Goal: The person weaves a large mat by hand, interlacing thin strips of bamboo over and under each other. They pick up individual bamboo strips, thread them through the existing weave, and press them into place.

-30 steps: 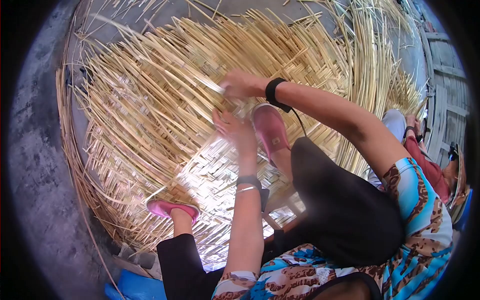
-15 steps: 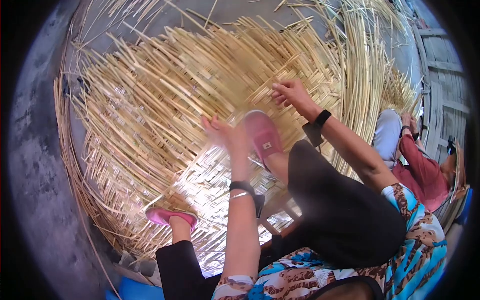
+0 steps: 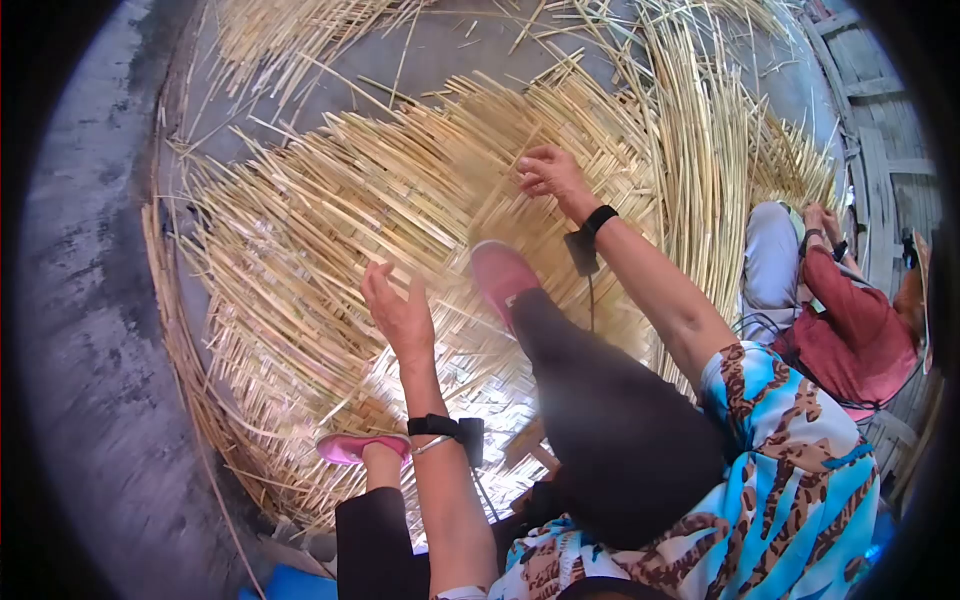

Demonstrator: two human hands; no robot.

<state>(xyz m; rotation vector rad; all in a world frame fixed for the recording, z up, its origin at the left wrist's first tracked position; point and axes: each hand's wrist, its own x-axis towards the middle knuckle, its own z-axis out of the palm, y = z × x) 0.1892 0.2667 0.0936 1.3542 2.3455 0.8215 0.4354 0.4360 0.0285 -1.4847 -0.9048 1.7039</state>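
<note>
A large mat of split reed strips (image 3: 300, 250) lies on the floor, woven in its near part (image 3: 480, 375) with long loose ends fanning out at the far side. My left hand (image 3: 402, 318) is over the left-middle of the mat, fingers extended and thumb apart, holding nothing. Further up and to the right, my right hand (image 3: 553, 182) has its fingers curled at a thin reed strip (image 3: 512, 165) that passes by the fingertips. The strips around it are blurred by motion. My pink shoe (image 3: 503, 278) rests on the mat between both hands, and the other pink shoe (image 3: 365, 446) stands at lower left.
A thick row of long reeds (image 3: 700, 190) runs along the right side. More loose reeds (image 3: 280, 40) lie at the far left on the grey floor. A wall (image 3: 90, 330) borders the left. Another person in a red top (image 3: 850, 320) crouches at the right, hands at reeds.
My left hand has moved left and its fingers have spread. My right hand has shifted a little left and up. My raised leg has swung left, and the view has shifted slightly.
</note>
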